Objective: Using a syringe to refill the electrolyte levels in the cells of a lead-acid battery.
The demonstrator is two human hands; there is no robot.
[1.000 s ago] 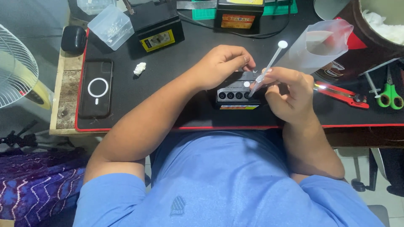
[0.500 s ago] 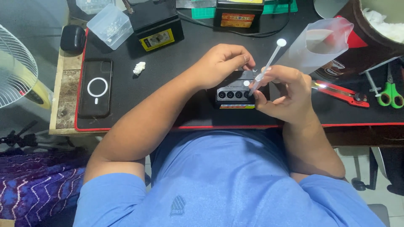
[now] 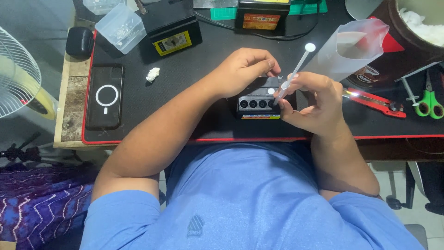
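Nearest me, my right hand [image 3: 312, 99] is pinched shut on a thin white syringe [image 3: 292, 76], fingers wrapped round its lower barrel, plunger end pointing up & away to the right. Its tip sits at the right end of the small black battery [image 3: 259, 99], by the row of round fill holes along the top; can't tell if the tip is inside a hole. The battery lies on the black desk mat [image 3: 194, 92], just in front of my chest, between both hands. My left hand [image 3: 245, 69] is curled down on the battery's far top edge, fingertips touching it, steadying grip, not lifting.

Right of my right hand: red pliers [image 3: 374, 103], then green scissors [image 3: 428, 104] w/ a clear plastic bag [image 3: 354, 48] behind. Left on the mat: a wad of white tissue [image 3: 152, 74] & a black phone [image 3: 105, 96]. Farther back: a clear plastic box [image 3: 121, 27] & a larger black battery [image 3: 173, 28]. Far left, off the desk, a white fan [image 3: 16, 74].
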